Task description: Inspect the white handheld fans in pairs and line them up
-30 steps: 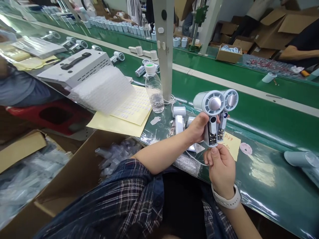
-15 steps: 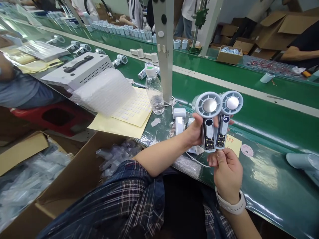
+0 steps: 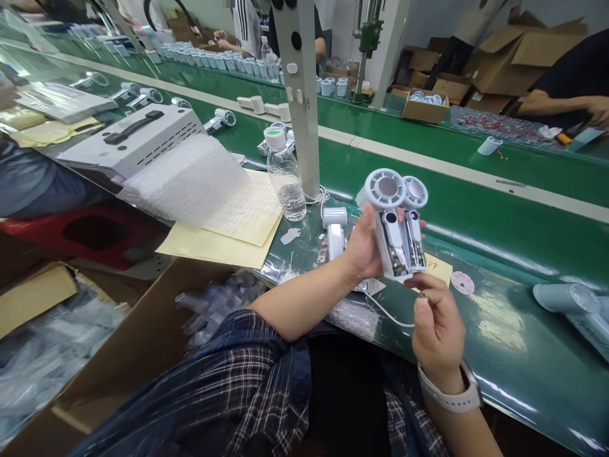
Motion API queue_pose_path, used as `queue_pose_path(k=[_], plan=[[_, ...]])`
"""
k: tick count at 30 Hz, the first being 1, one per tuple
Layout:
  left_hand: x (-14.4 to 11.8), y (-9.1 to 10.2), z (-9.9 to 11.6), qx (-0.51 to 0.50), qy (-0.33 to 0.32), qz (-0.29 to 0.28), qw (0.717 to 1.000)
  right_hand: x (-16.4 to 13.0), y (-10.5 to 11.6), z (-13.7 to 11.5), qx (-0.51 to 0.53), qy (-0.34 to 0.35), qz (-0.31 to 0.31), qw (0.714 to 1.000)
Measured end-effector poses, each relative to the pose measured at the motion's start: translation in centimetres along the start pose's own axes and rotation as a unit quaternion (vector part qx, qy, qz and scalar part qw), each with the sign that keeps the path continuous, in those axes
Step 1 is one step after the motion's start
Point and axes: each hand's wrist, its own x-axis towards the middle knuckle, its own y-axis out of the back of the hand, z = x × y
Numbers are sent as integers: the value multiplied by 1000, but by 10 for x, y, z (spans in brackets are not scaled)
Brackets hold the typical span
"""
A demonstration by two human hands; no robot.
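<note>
Two light-blue handheld fans [image 3: 392,238], their handle fronts open on bare circuit boards, stand side by side in my left hand [image 3: 365,246]. That hand is closed round the handles, with its fingers mostly behind them. The right fan's round display is lit; the left one looks dark. Just below the handle ends, my right hand [image 3: 438,327] pinches the end of a white charging cable [image 3: 387,313]. The plug is small and partly hidden by the fingers, apart from the fans as far as I can see. Another handheld fan [image 3: 335,233] lies left of my left hand.
A water bottle [image 3: 286,184] stands by the metal post [image 3: 304,127]. Yellow sticker sheets [image 3: 228,244] and a white metal box [image 3: 137,136] lie left. A carton [image 3: 143,343] holds clear plastic parts. Blue fan bodies [image 3: 566,298] lie right. Co-workers sit across the green conveyor [image 3: 457,197].
The two fans have tilted back and shifted a little left in my left hand. My right hand has drawn slightly down from the handle ends with the cable. The view has turned slightly.
</note>
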Motion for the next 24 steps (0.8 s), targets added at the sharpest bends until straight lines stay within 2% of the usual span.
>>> queue_pose_path(k=[2, 3, 6, 7, 8, 10, 12, 13, 15, 19, 24], plan=[[-2, 2, 4, 43, 5, -10, 999, 9, 8, 3, -41, -5, 36, 998], [-3, 3, 6, 88, 24, -41, 995, 13, 11, 5, -23, -26, 42, 999], [-8, 6, 11, 232, 76, -161, 956, 18, 21, 8, 112, -85, 15, 990], [-8, 7, 12, 258, 75, -175, 947, 17, 25, 8, 143, -97, 14, 985], [-7, 8, 11, 268, 62, -166, 947, 16, 28, 7, 162, -105, 25, 981], [-4, 10, 7, 248, 31, -108, 962, 14, 34, 4, 168, -116, 59, 977], [-1, 9, 3, 199, 36, -62, 977, 15, 38, 0, 167, -129, 74, 975], [-1, 7, 1, 176, 49, -57, 982, 16, 39, -2, 168, -136, 75, 973], [-3, 3, -1, 160, 77, -69, 982, 18, 39, -6, 182, -147, 73, 970], [-10, -3, -4, 212, 95, -87, 969, 18, 37, -13, 228, -143, 49, 962], [-10, 3, -4, 225, 90, -112, 964, 12, 35, -17, 219, -131, 14, 967]])
